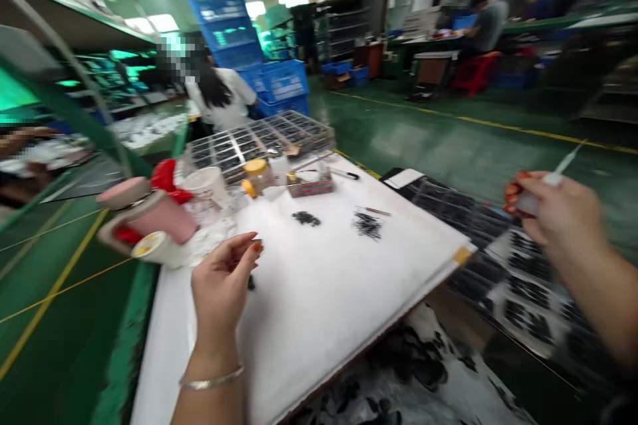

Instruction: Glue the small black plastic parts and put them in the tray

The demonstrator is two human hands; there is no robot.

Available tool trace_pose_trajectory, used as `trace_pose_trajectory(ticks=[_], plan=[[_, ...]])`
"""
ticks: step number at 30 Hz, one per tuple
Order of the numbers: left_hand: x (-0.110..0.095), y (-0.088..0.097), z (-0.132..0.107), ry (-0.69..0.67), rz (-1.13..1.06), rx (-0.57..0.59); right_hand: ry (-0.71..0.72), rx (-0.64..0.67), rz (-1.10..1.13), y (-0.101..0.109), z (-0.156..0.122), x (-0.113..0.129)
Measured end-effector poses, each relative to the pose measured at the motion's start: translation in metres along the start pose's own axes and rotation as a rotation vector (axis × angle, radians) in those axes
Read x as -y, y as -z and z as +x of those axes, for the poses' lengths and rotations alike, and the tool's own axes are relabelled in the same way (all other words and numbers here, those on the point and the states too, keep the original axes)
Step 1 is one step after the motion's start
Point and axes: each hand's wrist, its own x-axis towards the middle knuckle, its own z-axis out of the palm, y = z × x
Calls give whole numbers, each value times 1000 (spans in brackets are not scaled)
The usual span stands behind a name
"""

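Left grip (pixel 222 285): thumb and forefinger pinched together above the desk (pixel 339 325), a tiny grey sliver (pixel 256 241) seeming to show at the tips; it is too small to tell more.
Right grip (pixel 563 222): clenched round a syringe (pixel 548 179), its thin white tip pointing up and away, held in the air past the desk's edge.
Nearest pieces: a black speck (pixel 250 283) lies just below my left fingertips; two heaps of black pieces (pixel 367 226) sit farther up the desk, apart from both hands.
Right side: a sheet of black parts (pixel 508 272) lies beyond the desk's edge, under my right arm.
Far end: a wire tray (pixel 259 146), a yellow-capped bottle (pixel 256 172), a pink mug (pixel 154 219) and a tape roll (pixel 149 246).
Beyond: a co-worker (pixel 219 93) stands by blue crates (pixel 264 80).
Step in hand: judging by the pinch, fine handling of the small black pieces, syringe at the ready.
Next move: calls for a steady, exact touch from the pinched fingers.
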Motion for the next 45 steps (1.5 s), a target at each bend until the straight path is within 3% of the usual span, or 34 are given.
trace_pose_trajectory(ticks=[2, 4, 6, 8, 11, 14, 19, 24, 30, 35, 39, 45], plan=[[5, 16, 10, -21, 102, -88, -47, 164, 231, -44, -9, 36], [10, 31, 18, -49, 306, -146, -61, 440, 267, -90, -27, 71], [16, 39, 21, -66, 533, -109, -42, 774, 207, -137, -50, 99], [21, 38, 22, -81, 697, -8, 8, 1025, 163, -179, -74, 117], [28, 23, 21, -162, 829, 70, 52, 1200, 222, -229, -104, 123], [33, 7, 22, -216, 912, 134, 30, 1227, 288, -255, -122, 113], [36, -2, 22, -164, 985, 256, 8, 1157, 241, -252, -111, 92], [26, -2, 14, -209, 1004, 301, -21, 993, 233, -224, -88, 92], [19, -1, 6, -236, 1018, 372, 92, 965, 56, -182, -68, 87], [24, -5, 16, -186, 1058, 404, 321, 1025, -404, -154, -59, 66], [26, -7, 19, -177, 1087, 427, 534, 954, -769, -153, -69, 57], [20, -2, 12, -163, 1001, 384, 705, 957, -892, -161, -80, 51]])
